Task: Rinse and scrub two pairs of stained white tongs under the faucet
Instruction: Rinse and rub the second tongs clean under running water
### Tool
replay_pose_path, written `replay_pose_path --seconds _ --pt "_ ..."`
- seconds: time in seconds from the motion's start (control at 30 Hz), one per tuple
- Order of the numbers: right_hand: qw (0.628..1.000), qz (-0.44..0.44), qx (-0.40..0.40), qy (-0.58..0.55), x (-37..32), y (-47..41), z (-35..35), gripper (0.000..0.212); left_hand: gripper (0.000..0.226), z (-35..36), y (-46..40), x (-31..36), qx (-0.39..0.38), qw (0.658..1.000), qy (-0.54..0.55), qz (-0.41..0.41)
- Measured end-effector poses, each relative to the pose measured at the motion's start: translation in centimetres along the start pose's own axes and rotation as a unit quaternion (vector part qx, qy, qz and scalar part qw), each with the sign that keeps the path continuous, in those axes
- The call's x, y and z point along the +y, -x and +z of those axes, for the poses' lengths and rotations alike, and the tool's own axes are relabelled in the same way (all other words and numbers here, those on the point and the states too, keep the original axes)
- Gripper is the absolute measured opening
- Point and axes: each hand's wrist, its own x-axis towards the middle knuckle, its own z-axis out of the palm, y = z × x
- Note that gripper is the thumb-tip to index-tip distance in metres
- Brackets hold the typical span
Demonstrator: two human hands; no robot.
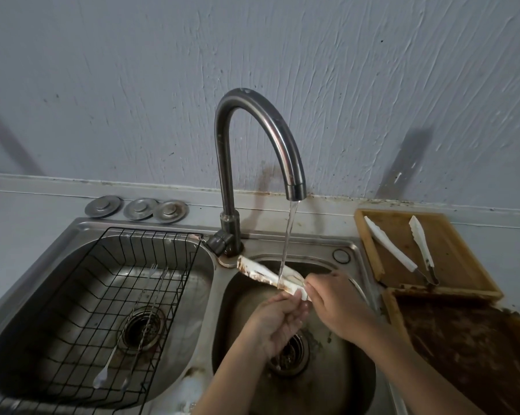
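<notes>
Water runs from the curved metal faucet [261, 136] into the right basin [327, 384]. A pair of white tongs [261, 271] with brown stains lies across the stream, tip pointing left toward the faucet base. My left hand [278, 322] holds its near end from below. My right hand [333, 301] pinches the same end from the right. A second pair of white tongs [402, 250] lies spread open on a wooden tray [450, 265] to the right of the sink.
The left basin [28, 339] holds a black wire rack [102, 310] with a spoon and skewers in it. Three metal drain plugs [137, 208] sit on the counter behind it. A stained wooden tray [477, 354] lies at the near right.
</notes>
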Motion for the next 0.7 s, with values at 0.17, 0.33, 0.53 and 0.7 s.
replay_pose_path --seconds 0.17,0.33,0.53,0.7 --pt "0.994 -0.047 -0.044 0.087 -0.4 0.0 -1.3 0.026 0.014 -0.3 0.4 0.2 -0.009 1.000 -0.025 -0.001" --pt "0.995 -0.055 0.013 0.085 -0.9 -0.7 -1.7 0.025 0.014 0.4 0.4 1.0 0.005 0.998 -0.034 0.056" --pt "0.998 0.000 0.037 -0.048 -1.8 -0.8 -2.2 0.019 0.017 0.4 0.1 2.0 0.002 0.995 -0.042 0.093" --pt "0.997 0.035 0.002 -0.072 -2.1 -0.6 -1.9 0.023 0.021 0.7 0.3 1.3 0.012 0.995 -0.056 0.085"
